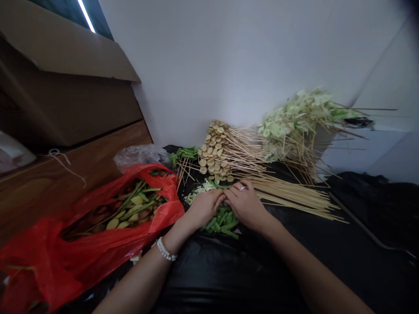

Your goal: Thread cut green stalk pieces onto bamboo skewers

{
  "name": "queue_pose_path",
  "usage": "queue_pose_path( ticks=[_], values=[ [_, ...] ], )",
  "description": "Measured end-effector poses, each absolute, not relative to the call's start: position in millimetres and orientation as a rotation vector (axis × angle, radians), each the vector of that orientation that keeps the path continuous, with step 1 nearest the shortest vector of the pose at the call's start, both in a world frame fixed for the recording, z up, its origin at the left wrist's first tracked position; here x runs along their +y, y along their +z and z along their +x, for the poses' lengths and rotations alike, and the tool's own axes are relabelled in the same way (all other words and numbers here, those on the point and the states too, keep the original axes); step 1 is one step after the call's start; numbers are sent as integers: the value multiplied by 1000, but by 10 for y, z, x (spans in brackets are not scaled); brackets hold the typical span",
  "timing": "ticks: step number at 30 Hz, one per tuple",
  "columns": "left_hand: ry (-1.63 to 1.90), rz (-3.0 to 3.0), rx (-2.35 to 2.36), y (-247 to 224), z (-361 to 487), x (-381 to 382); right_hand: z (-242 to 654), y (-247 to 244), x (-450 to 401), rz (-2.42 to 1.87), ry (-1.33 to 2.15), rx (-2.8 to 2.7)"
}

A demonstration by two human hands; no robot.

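My left hand and my right hand meet over a pile of cut green beans, fingertips pinched together. What the fingers hold is too small to make out. A green strip of bean shows just beyond the fingertips. Chopped pale bits lie beyond my left hand. Farther back, skewered potato slices are stacked, their sticks pointing right. Bare wooden skewers lie right of my right hand. A small bundle of skewered green beans rests left of the potato slices.
An open red plastic bag with potato slices and bean pieces stands on the left. A cardboard box is behind it on a wooden surface. Skewered cabbage leans near the white wall. Black plastic covers the work surface.
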State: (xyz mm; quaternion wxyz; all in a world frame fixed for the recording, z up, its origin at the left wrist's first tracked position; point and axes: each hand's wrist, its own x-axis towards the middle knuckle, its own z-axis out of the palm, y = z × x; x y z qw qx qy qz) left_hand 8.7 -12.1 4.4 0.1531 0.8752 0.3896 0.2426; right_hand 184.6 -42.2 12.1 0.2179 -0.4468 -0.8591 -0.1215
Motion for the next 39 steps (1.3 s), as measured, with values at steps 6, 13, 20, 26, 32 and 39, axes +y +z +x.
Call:
queue_pose_path(
  ticks=[6, 13, 20, 26, 32, 39],
  values=[
    [624, 2590, 1133, 70, 96, -164, 1807, 51, -437, -1346, -210, -2419],
    [862, 2314, 1109, 60, 160, -179, 1706, -90, -439, -1285, 50, -2095],
    [1061, 2049, 1082, -17, 237, -205, 1564, -133, -478, -1284, 78, -1890],
    [1133, 1699, 940, -21, 243, -173, 1604, -18, -475, -1250, 228, -1862],
    [1234, 1500, 957, -48, 152, -20, 1648, -11, -455, -1216, 479, -1783],
    [1379, 1101, 873, 85, 54, 56, 1695, 11, -384, -930, 1248, -1326]
  ],
)
